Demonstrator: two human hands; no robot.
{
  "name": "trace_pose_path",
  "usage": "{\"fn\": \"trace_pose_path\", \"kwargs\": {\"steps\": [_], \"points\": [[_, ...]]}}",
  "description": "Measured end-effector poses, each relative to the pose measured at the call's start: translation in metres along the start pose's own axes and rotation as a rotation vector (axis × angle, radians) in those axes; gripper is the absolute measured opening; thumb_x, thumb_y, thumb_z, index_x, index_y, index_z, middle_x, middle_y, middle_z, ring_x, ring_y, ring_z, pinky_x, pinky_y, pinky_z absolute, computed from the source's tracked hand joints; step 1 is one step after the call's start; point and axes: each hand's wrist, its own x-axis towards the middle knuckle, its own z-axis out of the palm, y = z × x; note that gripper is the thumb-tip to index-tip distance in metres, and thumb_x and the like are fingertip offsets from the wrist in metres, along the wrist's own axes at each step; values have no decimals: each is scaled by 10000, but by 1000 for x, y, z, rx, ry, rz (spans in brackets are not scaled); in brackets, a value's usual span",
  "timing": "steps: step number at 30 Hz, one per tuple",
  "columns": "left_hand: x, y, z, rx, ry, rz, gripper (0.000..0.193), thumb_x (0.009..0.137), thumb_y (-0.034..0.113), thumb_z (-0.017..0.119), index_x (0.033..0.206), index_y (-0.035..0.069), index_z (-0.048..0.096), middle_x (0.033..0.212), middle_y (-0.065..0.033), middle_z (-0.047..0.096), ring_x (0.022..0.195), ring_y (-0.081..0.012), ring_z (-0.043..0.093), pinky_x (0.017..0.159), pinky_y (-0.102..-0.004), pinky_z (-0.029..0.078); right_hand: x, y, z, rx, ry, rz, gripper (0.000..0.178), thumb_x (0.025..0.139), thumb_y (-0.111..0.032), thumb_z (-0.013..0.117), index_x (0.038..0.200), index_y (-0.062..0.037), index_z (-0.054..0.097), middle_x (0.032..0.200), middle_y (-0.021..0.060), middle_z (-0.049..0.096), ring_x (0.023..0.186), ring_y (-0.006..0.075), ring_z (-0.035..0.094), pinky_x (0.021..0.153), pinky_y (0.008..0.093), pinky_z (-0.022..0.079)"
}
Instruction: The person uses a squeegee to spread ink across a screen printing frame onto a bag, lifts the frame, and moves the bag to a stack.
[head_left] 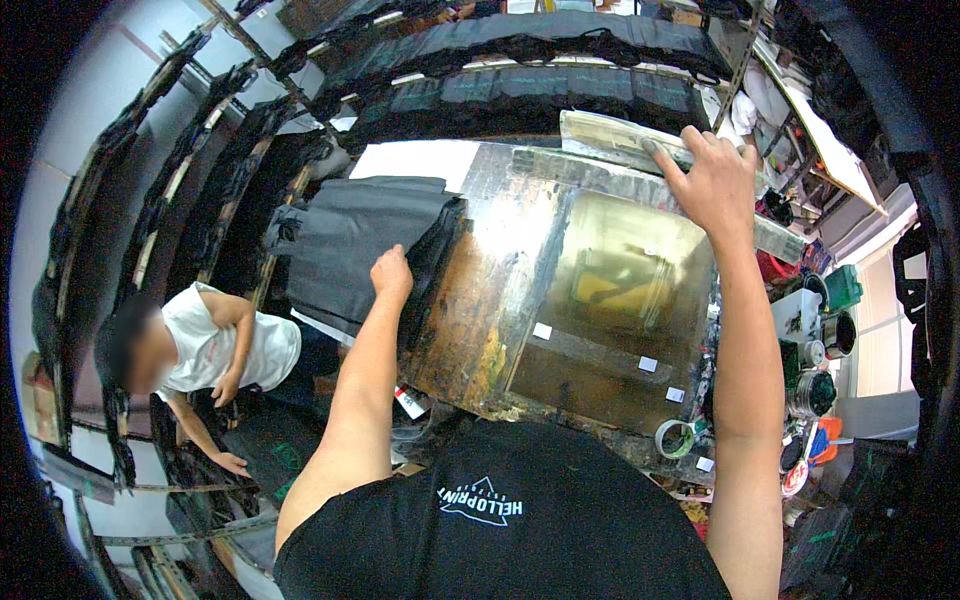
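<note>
My left hand is closed in a pinch at the right side of a stack of black fabric pieces; the fingertips are partly hidden. The stack lies on the left part of a stained worktable. At the far right, my right hand grips a long, pale, paint-smeared frame bar, fingers over its far edge and thumb on the near side. Below that bar lies a glossy yellow-brown panel with several small white squares on it.
Racks hung with black fabric stand beyond and to the left. A person in a white top is at the left, one hand near dark fabric. A tape roll lies at the table's near right, with cans and a green container further right.
</note>
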Motion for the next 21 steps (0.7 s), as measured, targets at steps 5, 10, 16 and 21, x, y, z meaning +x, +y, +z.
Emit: {"fn": "trace_pose_path", "kwargs": {"steps": [5, 10, 16, 21], "points": [[8, 23, -32, -142, -132, -7, 294, 999, 354, 566, 999, 76, 661, 976, -172, 716, 974, -387, 696, 828, -508, 555, -2, 5, -4, -24, 12, -1, 473, 924, -557, 623, 981, -92, 692, 909, 118, 712, 923, 310, 671, 846, 489, 421], [11, 11, -53, -249, 10, 114, 349, 1013, 361, 508, 964, 77, 705, 1003, -184, 705, 986, -399, 680, 861, -520, 544, -2, -7, -5, 17, 5, -17, 471, 920, -557, 623, 954, -92, 684, 894, 117, 710, 905, 314, 673, 839, 494, 426], [11, 155, -89, -141, -310, 341, 360, 969, 282, 499, 917, 82, 794, 1008, -205, 752, 963, -375, 739, 855, -489, 593, -5, 6, -1, -16, -21, 14, 454, 926, -545, 624, 990, -97, 664, 905, 113, 711, 930, 313, 681, 879, 509, 416], [-31, 313, -58, -285, -242, 649, 220, 909, 202, 603, 921, 59, 771, 906, -190, 761, 842, -339, 767, 683, -448, 627, -5, 20, -3, -69, 14, -2, 461, 924, -556, 617, 976, -102, 670, 886, 104, 711, 890, 315, 688, 848, 495, 414]]}}
